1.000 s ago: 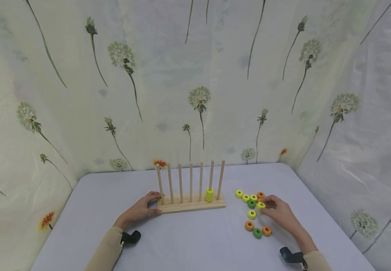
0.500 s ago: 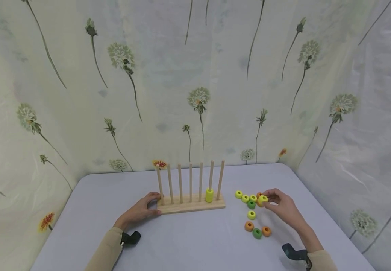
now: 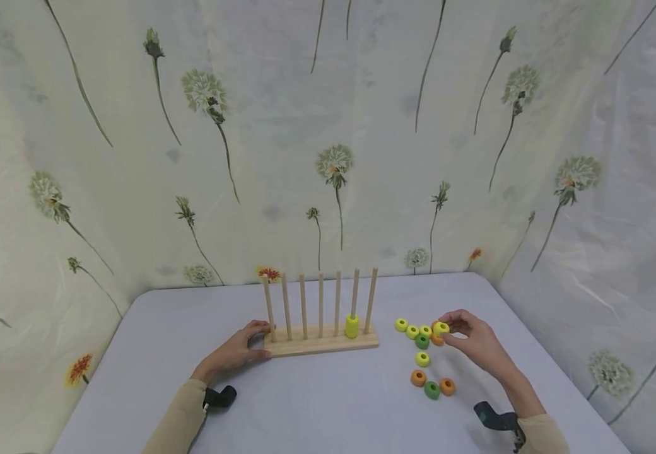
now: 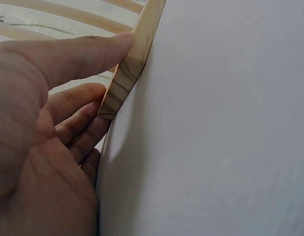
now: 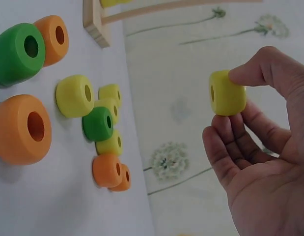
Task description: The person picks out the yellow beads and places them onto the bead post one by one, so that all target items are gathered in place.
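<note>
A wooden peg rack (image 3: 319,345) with a row of upright pegs stands on the table. My left hand (image 3: 236,349) holds its left end, thumb on the front edge and fingers behind, as the left wrist view of the wooden base (image 4: 127,81) shows. Yellow beads (image 3: 352,326) are stacked low on the second peg from the right. Raised off the table, a yellow bead (image 5: 228,93) is pinched between the thumb and fingers of my right hand (image 3: 475,340). Below it in the head view lies an orange bead (image 3: 437,340), partly covered.
Loose beads lie right of the rack: several yellow, among them a yellow bead (image 3: 422,359), a green bead (image 3: 422,342) and, nearer, a green bead (image 3: 432,389) between two orange beads (image 3: 447,386). A flowered curtain (image 3: 271,157) hangs behind the white table (image 3: 328,403).
My right hand has lifted the yellow bead up from among the loose beads and moved slightly away from me. The left hand and the rack stay where they were.
</note>
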Demonstrator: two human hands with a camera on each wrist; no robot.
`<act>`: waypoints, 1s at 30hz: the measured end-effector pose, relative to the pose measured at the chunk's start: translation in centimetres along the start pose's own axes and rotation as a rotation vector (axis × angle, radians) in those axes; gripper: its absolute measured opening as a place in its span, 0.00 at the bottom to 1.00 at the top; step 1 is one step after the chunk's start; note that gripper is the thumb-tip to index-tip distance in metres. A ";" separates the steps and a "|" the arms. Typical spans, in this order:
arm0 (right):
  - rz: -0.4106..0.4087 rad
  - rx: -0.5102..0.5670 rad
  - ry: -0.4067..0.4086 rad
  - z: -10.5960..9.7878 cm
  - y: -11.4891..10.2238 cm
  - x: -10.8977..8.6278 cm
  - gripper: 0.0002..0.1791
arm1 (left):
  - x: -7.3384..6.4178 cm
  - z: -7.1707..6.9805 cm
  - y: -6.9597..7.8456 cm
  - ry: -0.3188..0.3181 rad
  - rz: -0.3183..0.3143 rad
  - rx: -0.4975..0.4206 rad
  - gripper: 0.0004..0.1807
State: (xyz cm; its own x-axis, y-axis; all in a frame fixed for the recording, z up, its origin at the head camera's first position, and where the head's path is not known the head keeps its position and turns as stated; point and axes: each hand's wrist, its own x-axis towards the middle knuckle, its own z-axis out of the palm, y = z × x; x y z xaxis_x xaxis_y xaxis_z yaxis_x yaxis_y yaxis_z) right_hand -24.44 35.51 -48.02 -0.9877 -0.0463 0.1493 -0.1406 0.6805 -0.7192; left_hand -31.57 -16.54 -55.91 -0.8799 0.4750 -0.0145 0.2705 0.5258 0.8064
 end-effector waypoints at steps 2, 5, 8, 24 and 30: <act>-0.013 0.006 -0.006 0.1 -0.3 0.0 0.19 | 0.0 0.0 -0.1 -0.001 0.003 0.000 0.38; -0.035 0.016 -0.011 0.3 -1.0 0.0 0.19 | 0.0 0.0 -0.1 -0.001 0.005 -0.001 0.38; -0.055 0.029 -0.016 0.9 -1.7 0.0 0.18 | 0.0 0.0 0.0 0.000 0.000 -0.005 0.38; -0.186 0.151 -0.118 4.4 -7.5 1.3 0.16 | -0.2 0.0 0.2 0.003 -0.002 -0.010 0.37; -0.218 0.191 -0.125 5.3 -9.2 1.8 0.16 | -0.2 0.0 0.3 0.003 0.001 -0.006 0.37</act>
State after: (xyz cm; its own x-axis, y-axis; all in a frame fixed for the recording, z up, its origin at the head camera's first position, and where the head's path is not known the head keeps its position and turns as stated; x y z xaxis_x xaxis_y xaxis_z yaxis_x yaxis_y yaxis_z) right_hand -25.28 25.23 -44.74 -0.9318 -0.2740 0.2380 -0.3489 0.4957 -0.7954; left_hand -31.38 -16.50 -55.67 -0.8807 0.4735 -0.0116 0.2696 0.5212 0.8097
